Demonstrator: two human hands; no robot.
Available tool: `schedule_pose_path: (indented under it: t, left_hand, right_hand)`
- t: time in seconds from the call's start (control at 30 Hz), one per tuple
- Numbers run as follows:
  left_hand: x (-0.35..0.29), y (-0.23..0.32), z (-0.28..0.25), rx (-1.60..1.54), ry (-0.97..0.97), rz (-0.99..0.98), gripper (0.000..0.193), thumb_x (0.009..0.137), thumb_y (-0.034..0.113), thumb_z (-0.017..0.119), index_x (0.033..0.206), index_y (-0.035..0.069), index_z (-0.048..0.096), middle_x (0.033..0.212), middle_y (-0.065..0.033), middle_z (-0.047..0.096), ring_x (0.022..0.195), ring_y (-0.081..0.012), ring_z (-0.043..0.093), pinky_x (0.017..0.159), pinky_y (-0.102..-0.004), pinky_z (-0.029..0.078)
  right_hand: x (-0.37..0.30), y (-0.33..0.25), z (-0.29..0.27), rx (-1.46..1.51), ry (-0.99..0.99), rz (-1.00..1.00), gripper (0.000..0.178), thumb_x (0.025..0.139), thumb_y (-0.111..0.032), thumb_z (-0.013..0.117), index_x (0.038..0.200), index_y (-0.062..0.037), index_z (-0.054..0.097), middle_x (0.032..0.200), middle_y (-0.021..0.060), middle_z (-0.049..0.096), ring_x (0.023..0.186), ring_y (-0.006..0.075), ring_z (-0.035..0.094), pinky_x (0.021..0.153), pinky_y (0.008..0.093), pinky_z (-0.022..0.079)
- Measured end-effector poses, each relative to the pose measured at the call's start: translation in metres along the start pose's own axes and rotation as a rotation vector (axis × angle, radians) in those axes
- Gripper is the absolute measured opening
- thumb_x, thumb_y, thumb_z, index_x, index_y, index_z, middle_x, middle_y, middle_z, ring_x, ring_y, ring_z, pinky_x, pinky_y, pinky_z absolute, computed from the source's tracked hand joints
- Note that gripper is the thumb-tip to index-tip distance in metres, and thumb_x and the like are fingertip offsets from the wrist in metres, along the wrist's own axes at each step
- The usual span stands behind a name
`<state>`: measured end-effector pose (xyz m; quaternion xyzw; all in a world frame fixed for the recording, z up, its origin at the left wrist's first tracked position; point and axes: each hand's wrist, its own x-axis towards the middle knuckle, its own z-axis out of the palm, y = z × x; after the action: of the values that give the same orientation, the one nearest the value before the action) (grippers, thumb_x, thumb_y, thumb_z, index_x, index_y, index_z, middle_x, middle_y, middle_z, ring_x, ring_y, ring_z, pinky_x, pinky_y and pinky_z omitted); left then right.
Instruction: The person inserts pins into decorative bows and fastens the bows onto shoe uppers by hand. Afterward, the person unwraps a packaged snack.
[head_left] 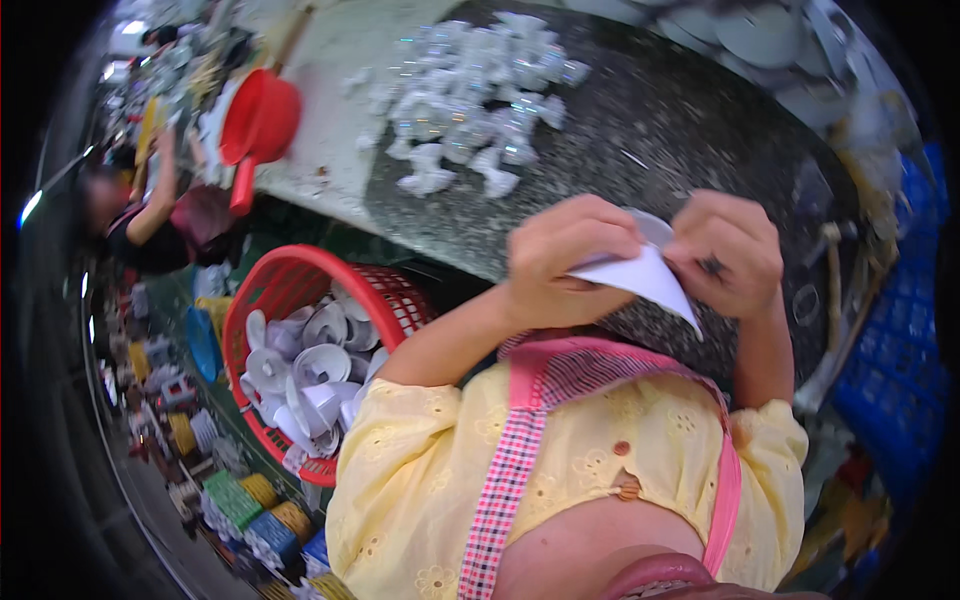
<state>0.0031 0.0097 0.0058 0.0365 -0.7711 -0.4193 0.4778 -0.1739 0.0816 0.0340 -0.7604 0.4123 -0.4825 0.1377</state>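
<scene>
My left hand [575, 255] is closed on a white flared piece [645, 272], thin and curved, with one pointed edge toward me. My right hand [728, 250] is at the piece's right rim, its fingers curled and pressed together. A small dark spot shows among those fingers, but what they hold is hidden. Both hands are above the near part of a dark speckled stone slab [690, 130]. Farther left on the slab lies a heap of small white, shiny flared pieces [470, 90].
On my left stands a red basket [290, 262] filled with white cup-like pieces [310, 365]. A red scoop [262, 115] rests at the table's left. White dishes [765, 35] are piled at the far right, above a blue crate [905, 330]. Another person [165, 215] works at the left.
</scene>
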Motion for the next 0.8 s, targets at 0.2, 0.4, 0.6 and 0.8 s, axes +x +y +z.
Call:
schedule_pose_path:
  t: [0.2,0.4,0.6,0.8]
  left_hand:
    - [-0.005,0.006,-0.005,-0.117,-0.048,-0.296,0.023,0.061,0.008,0.073,0.079,0.003,0.059,0.081,-0.0088,0.060,0.073,-0.0181,0.060,0.063,-0.0261,0.047]
    - [-0.004,0.010,-0.003,-0.118,0.040,-0.328,0.022,0.062,0.007,0.072,0.080,0.003,0.060,0.080,-0.0074,0.061,0.073,-0.0169,0.061,0.062,-0.0267,0.048]
    - [-0.010,0.008,-0.004,-0.129,0.048,-0.459,0.020,0.063,0.006,0.071,0.081,0.005,0.061,0.079,-0.0064,0.062,0.070,-0.0151,0.062,0.061,-0.0252,0.047]
    - [-0.005,0.008,-0.001,-0.171,0.115,-0.421,0.017,0.066,0.008,0.071,0.080,0.004,0.062,0.080,-0.0070,0.063,0.070,-0.0146,0.062,0.060,-0.0251,0.047]
  right_hand:
    - [0.009,-0.004,0.002,0.105,-0.089,0.044,0.018,0.054,0.006,0.063,0.068,-0.0010,0.055,0.058,0.0089,0.052,0.051,0.0209,0.052,0.045,0.0268,0.038]
    - [0.007,-0.011,0.009,-0.115,0.046,0.007,0.018,0.056,0.005,0.064,0.068,-0.0021,0.053,0.058,0.0090,0.052,0.050,0.0198,0.052,0.045,0.0271,0.038]
    - [-0.004,-0.012,0.015,-0.229,0.016,0.004,0.017,0.057,0.006,0.062,0.069,-0.0010,0.054,0.060,0.0101,0.052,0.051,0.0221,0.051,0.046,0.0283,0.038]
    - [0.001,-0.012,0.018,0.063,0.131,0.205,0.016,0.058,0.008,0.062,0.070,-0.0001,0.054,0.063,0.0106,0.053,0.053,0.0212,0.052,0.047,0.0258,0.038]
